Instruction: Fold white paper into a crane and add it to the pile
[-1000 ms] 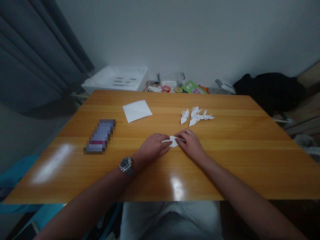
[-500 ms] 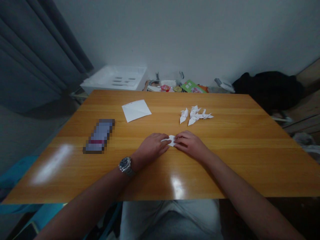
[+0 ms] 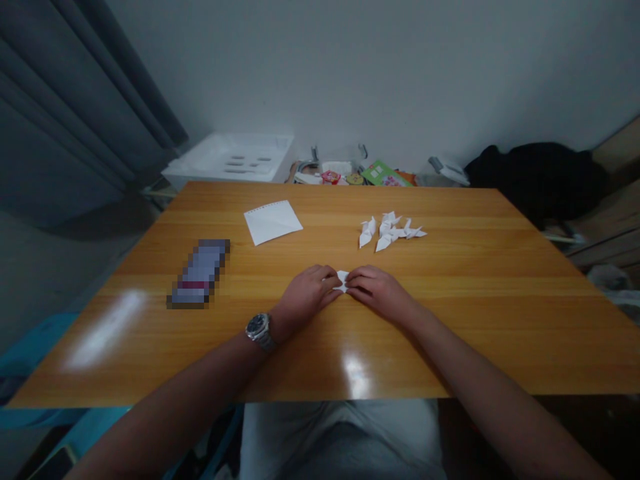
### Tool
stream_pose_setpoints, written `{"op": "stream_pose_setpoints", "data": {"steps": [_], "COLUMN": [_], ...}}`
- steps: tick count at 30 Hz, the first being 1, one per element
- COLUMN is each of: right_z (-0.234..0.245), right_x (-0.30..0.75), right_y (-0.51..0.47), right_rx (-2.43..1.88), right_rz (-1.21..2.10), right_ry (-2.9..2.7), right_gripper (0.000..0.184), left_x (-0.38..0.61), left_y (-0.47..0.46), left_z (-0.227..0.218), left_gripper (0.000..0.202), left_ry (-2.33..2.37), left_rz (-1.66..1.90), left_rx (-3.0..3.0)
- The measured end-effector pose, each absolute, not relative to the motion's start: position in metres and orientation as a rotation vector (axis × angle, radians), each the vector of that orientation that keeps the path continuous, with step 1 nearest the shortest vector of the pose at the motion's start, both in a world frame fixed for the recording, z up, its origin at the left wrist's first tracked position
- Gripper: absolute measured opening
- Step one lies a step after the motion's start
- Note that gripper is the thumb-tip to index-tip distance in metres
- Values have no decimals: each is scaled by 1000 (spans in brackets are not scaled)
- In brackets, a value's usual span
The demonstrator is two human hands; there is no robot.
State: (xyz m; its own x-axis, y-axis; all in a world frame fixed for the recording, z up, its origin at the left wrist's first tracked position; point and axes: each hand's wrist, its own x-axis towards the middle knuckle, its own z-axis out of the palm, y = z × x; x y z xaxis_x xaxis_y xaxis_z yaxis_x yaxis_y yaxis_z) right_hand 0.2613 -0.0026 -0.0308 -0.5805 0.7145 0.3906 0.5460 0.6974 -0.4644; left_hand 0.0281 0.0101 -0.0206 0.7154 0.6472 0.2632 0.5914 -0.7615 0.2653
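Observation:
A small folded piece of white paper (image 3: 343,280) lies on the table between my two hands, its edges covered by fingers. My left hand (image 3: 311,291), with a metal watch on the wrist, pinches the paper's left side. From the right, my right hand (image 3: 377,291) grips the opposite side with fingers and thumb. The fingertips of both hands are close together. Beyond my right hand sit several white folded paper cranes (image 3: 390,231) in a loose cluster.
A flat white sheet (image 3: 273,222) with a perforated edge lies at the back left. Nearer the left side is a blurred-out phone (image 3: 199,273). Behind the wooden table (image 3: 490,320) stand a white foam box (image 3: 235,157) and a green booklet (image 3: 385,173). A dark bundle (image 3: 537,177) is at the far right.
My left hand has shifted slightly along the paper, its wrist moving a little right. My right fingers have moved slightly left, so less paper shows between the hands.

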Motion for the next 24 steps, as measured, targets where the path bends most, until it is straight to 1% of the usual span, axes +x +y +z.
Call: {"op": "stream_pose_setpoints", "data": {"steps": [5,10,14,18,24], "right_z": [-28,-27,-27,-24,-23], "right_x": [261,260,257,254,251], "right_y": [-4,-4,-5,-5,-5], "right_rx": [-952,-974,-1022,-1066,-1122], "right_rz": [458,529,587,645,658], "right_ry": [-2332,-2274,-2201,-2145,-2117], "right_gripper": [8,9,8,10,10], "left_x": [28,27,28,29,34], "left_y": [9,8,9,10,14], "left_z": [-22,-22,-23,-24,-26], "left_gripper": [20,16,19,16,12], "left_ry": [1026,1052,1087,1104,1091], "left_rz": [550,545,588,636,702], "left_rx": [2696,2671,2587,2492,2392]}}
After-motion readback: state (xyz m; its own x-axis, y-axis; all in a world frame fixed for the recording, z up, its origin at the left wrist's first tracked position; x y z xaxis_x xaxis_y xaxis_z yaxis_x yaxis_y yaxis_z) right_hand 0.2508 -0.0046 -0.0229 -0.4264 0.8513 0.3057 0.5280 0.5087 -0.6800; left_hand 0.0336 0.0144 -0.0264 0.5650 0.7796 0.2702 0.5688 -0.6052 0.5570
